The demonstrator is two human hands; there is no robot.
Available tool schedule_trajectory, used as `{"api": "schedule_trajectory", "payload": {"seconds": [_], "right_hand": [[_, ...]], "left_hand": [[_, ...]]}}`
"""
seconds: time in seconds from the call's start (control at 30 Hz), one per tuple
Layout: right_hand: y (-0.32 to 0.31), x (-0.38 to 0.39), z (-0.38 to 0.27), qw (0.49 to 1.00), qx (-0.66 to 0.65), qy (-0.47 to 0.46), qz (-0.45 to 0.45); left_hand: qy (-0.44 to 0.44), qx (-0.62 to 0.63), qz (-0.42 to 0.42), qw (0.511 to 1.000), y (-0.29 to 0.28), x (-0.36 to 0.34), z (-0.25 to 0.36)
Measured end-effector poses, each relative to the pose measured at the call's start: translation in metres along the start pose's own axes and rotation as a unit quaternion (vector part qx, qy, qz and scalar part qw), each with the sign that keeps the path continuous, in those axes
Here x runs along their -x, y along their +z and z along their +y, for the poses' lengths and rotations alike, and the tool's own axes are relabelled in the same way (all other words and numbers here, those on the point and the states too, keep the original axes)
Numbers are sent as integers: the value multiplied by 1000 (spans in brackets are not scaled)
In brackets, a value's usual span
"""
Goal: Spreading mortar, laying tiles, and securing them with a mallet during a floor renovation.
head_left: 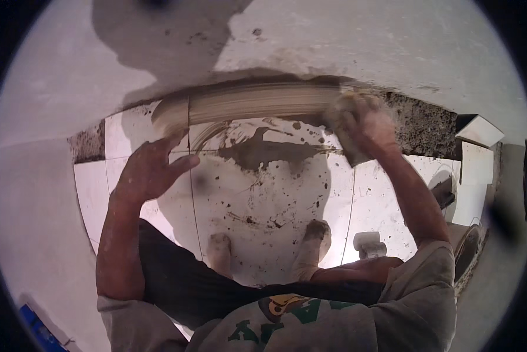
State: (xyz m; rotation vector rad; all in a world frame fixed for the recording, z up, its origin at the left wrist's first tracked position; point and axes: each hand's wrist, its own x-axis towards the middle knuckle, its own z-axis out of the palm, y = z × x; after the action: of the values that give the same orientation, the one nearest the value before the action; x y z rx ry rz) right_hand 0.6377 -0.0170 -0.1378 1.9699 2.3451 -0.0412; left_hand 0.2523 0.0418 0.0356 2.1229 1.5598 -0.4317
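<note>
My right hand [376, 123] is closed around a brownish, mud-coated sponge [342, 120], its shape partly hidden and blurred. It presses at the right end of a broad smeared band of wet grey-brown slurry [257, 102] along the wall's foot. Streaks in the band run sideways. My left hand [155, 164] has its fingers apart and holds nothing; its fingertips are close to the band's left end. Between the hands, a puddle of slurry [269, 151] and splashes cover the white floor tiles [269, 199].
Rough dark bare strips [425, 120] flank the slurry band. Loose white tiles [477, 161] stand at the right. A round bucket-like container [467, 252], a pale cylindrical object [369, 245] and a dark object [444, 190] are also there. My feet [313, 237] rest on the tiles. A blue object [41, 328] lies lower left.
</note>
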Motion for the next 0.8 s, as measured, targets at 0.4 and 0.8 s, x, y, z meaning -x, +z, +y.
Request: {"api": "schedule_trajectory", "payload": {"seconds": [0.4,0.8], "right_hand": [[50,-88,-293,949,-299,-100,22],[64,-14,-89,990,-76,-19,-120]], "left_hand": [[-8,14,-34,999,-4,-10,4],[19,0,-9,1000,-1,-32,11]]}}
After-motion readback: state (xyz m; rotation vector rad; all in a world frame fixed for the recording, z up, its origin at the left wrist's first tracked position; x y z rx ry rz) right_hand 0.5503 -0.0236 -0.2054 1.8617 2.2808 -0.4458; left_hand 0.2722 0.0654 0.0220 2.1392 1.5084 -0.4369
